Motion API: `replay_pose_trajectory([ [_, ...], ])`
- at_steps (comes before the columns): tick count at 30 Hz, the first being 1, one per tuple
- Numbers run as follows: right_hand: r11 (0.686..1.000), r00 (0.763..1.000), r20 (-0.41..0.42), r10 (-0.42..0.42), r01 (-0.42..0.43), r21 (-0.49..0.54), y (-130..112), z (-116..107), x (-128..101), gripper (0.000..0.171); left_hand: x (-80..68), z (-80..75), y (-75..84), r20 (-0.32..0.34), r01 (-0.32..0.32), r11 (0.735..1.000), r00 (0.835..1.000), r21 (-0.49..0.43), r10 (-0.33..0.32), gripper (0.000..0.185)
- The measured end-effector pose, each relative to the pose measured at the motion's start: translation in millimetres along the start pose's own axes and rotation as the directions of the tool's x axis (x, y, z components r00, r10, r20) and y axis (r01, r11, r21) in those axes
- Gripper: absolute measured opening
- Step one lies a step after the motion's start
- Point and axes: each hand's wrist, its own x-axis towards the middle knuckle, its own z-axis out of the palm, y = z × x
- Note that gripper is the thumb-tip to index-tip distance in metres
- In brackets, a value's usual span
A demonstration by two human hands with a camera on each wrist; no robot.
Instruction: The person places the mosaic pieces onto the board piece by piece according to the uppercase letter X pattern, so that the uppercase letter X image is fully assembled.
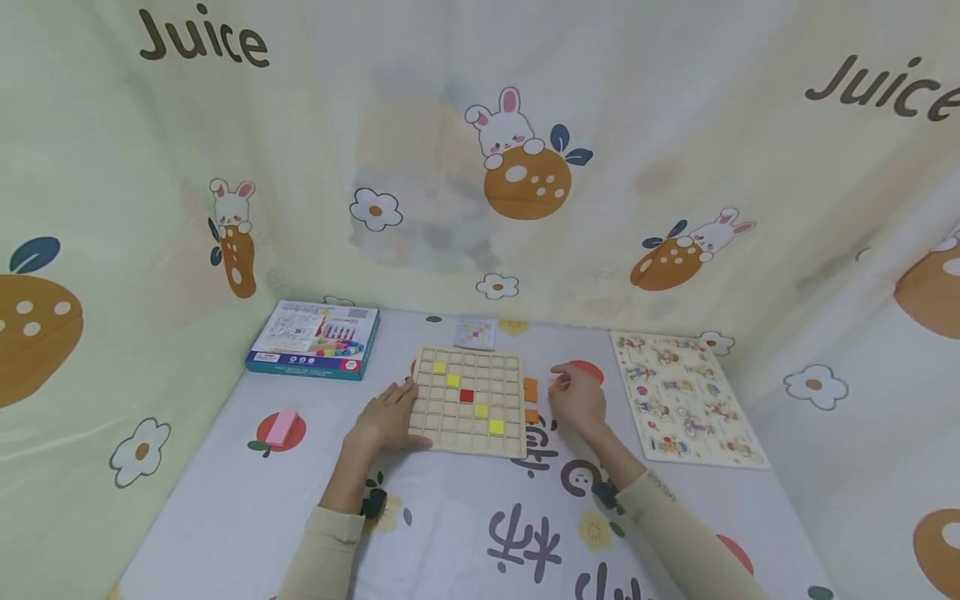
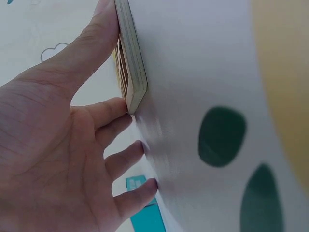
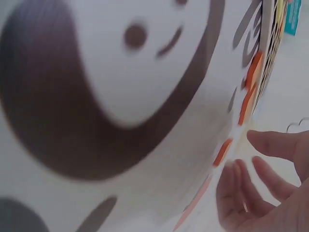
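A square wooden grid board (image 1: 442, 437) lies on the table, with several yellow tiles (image 1: 481, 411) and a red tile (image 1: 467, 396) in a diagonal line of its cells. My left hand (image 1: 386, 417) rests at the board's near left corner, thumb along the near edge and extended fingers at the left edge. Beside the board's right edge lie orange tiles (image 1: 531, 389). Farther right, my right hand (image 1: 581, 402) is low over the table, fingertips right by another orange tile (image 3: 223, 152). In the right wrist view its thumb and fingers stand apart, with nothing between them.
A boxed set (image 1: 311, 342) lies at the back left, and a pink block (image 1: 281, 427) in front of it. Behind the board is a small pattern card (image 1: 476, 332). A wooden picture board (image 1: 686, 400) lies at the right. Printed curtains stand around the table.
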Motion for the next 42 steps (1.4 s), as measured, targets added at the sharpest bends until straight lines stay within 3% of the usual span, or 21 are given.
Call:
replay_pose_trajectory([
  [7, 0.996, 0.998, 0.043, 0.050, -0.047, -0.075, 11.2, -1.2, 5.0, 0.039, -4.3, -1.4, 2.0, -0.003, 0.009, 1.000, 1.000, -0.016, -0.009, 0.107],
  [15, 1.000, 1.000, -0.030, 0.005, -0.006, -0.028, 14.1, -3.7, 12.9, 0.042, -0.2, 0.7, 3.2, -0.014, -0.005, 1.000, 1.000, -0.007, 0.005, 0.108],
  [22, 0.995, 0.997, -0.049, 0.055, -0.051, 0.087, 19.0, -2.2, 18.7, 0.036, -1.1, 0.3, 4.7, -0.003, -0.005, 1.000, 1.000, -0.023, 0.005, 0.107],
  [30, 0.970, 1.000, -0.009, -0.008, 0.010, 0.244, -0.7, 3.8, 26.9, 0.038, -0.8, -3.4, 3.6, -0.002, 0.003, 1.000, 1.000, -0.013, -0.004, 0.107],
  [38, 0.947, 0.996, 0.060, 0.070, -0.086, 0.310, -20.7, 17.8, 32.8, 0.037, 0.3, -0.3, 1.4, 0.004, 0.002, 1.000, 1.000, -0.005, -0.002, 0.108],
  [42, 0.934, 0.994, 0.082, 0.066, -0.091, 0.345, -26.5, 25.4, 37.2, 0.037, 0.8, 0.7, 0.7, 0.001, 0.005, 1.000, 1.000, 0.008, -0.005, 0.108],
])
